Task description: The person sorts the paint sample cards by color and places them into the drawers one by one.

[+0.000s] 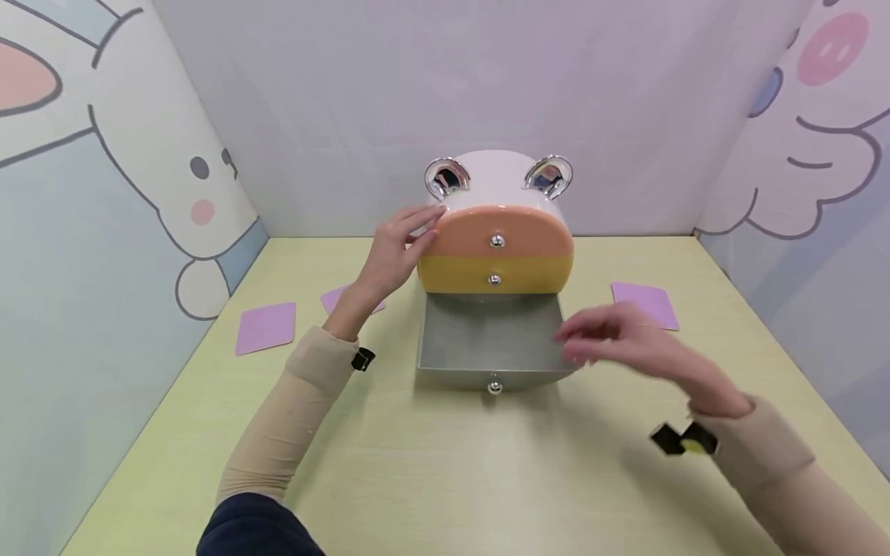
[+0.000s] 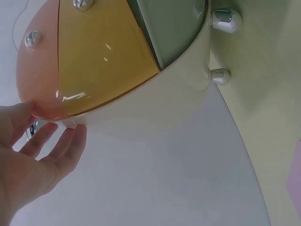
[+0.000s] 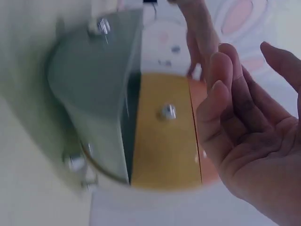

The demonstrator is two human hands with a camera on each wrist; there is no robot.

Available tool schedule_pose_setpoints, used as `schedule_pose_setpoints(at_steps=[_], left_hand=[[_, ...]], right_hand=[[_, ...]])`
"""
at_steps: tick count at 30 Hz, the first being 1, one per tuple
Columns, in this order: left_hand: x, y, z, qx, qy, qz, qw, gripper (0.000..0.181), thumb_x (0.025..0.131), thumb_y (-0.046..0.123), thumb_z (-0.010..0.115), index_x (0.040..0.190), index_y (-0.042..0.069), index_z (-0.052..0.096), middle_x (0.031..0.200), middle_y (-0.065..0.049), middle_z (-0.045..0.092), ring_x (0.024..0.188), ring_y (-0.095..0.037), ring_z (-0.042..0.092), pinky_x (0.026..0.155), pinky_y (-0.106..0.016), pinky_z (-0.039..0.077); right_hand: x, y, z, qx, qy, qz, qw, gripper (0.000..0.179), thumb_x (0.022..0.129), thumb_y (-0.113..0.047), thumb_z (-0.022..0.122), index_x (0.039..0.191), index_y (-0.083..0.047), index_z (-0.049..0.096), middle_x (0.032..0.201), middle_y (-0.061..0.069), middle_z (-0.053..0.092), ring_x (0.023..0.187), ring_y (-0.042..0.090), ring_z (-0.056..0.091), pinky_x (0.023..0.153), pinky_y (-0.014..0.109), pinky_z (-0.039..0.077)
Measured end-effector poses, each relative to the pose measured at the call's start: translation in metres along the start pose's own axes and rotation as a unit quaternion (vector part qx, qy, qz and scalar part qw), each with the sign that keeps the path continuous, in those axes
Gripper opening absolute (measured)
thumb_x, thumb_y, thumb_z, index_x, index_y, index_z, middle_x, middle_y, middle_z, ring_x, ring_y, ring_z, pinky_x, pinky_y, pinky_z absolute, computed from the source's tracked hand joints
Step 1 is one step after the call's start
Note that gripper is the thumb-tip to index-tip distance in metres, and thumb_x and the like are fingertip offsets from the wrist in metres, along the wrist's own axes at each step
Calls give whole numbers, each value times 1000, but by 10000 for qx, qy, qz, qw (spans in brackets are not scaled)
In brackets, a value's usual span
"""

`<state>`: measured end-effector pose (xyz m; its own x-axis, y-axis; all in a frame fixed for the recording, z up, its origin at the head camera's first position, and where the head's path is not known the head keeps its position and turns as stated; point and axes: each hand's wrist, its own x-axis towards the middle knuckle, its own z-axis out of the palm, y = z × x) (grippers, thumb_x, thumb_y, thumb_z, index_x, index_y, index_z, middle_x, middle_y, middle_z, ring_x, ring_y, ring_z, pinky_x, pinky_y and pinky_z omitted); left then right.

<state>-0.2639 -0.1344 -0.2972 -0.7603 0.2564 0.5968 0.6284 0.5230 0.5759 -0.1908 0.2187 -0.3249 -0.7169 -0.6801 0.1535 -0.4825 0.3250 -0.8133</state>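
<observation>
A small drawer cabinet (image 1: 497,177) stands on the table, with a white rounded top, two chrome ears and silver knobs. Its orange drawer (image 1: 473,228) and yellow drawer (image 1: 459,276) are closed, while the grey-green bottom drawer (image 1: 445,332) is pulled out, its inside bare. My left hand (image 1: 389,251) holds the cabinet's upper left edge; in the left wrist view its thumb lies at the front rim and its fingers against the side. Over the drawer's right edge hovers my right hand (image 1: 626,340), slightly blurred, fingers loosely bent and nothing in them.
Pink-purple square cards lie on the table (image 1: 445,479): one card (image 1: 266,328) far left, another card (image 1: 334,297) partly behind my left wrist, and a third card (image 1: 647,303) beyond my right hand. Walls with cartoon animals enclose the table on the left, back and right.
</observation>
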Motion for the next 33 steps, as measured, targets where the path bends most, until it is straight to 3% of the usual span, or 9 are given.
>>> schedule_pose_setpoints(at_steps=[3,5,9,11,13,17,23,27,33], left_hand=[[0,-1,3,-10,-22,-31,10000,37,95,15,60,132,12,60,130,-9,61,120,-23,57,86,-39,56],[2,-2,3,-12,-3,-56,10000,37,95,14,60,132,12,60,130,-9,61,120,-22,57,86,-39,56],[3,-1,5,-36,-24,-80,10000,36,95,13,60,131,12,61,129,-8,61,119,-22,57,86,-39,57],[3,-1,7,-74,-62,-60,9999,36,95,13,60,131,11,61,128,-9,62,118,-22,57,85,-39,57],[2,-2,8,-95,-97,-37,9999,36,95,12,60,130,11,61,127,-9,62,117,-22,58,84,-39,57],[1,-2,9,-113,-144,-4,9998,36,95,13,60,131,11,61,129,-9,62,119,-22,58,85,-39,57],[2,-1,8,-112,-122,-10,9999,36,95,13,61,130,10,61,130,-10,61,120,-22,57,86,-40,56],[2,-1,8,-109,-124,-40,9999,36,94,13,61,131,10,61,130,-9,61,121,-22,56,87,-39,56],[2,-1,9,-87,-139,-114,9998,37,95,13,60,131,11,60,132,-9,60,122,-22,56,87,-39,56]], right_hand=[[-6,28,-51,-870,833,537,9913,33,84,-14,75,116,-12,67,107,1,71,86,4,64,71,20,53],[-6,59,-80,-1447,991,950,9799,47,81,-20,78,125,-14,62,124,5,64,106,3,58,84,23,49],[-14,129,-115,-2313,450,1674,9573,80,74,-26,83,139,-3,45,145,27,41,137,34,36,107,54,33],[-21,153,-120,-2414,41,2006,9494,94,71,-27,84,143,4,34,146,37,29,134,57,25,102,72,24],[-26,171,-122,-2495,-214,2297,9405,105,69,-29,85,147,5,24,147,42,19,133,62,17,103,75,18],[-30,182,-124,-2226,-397,2591,9390,116,69,-24,85,150,4,9,147,47,0,133,68,-2,101,79,4],[-23,182,-126,-1826,-532,2608,9465,115,69,-18,85,152,2,7,150,42,-1,136,64,-6,103,78,2],[-21,179,-125,-1825,-525,2654,9453,112,68,-17,85,150,4,13,151,40,7,137,59,10,105,74,13],[-25,179,-122,-2307,-340,2680,9348,103,68,-26,86,146,5,25,140,37,32,119,48,39,97,64,34]])
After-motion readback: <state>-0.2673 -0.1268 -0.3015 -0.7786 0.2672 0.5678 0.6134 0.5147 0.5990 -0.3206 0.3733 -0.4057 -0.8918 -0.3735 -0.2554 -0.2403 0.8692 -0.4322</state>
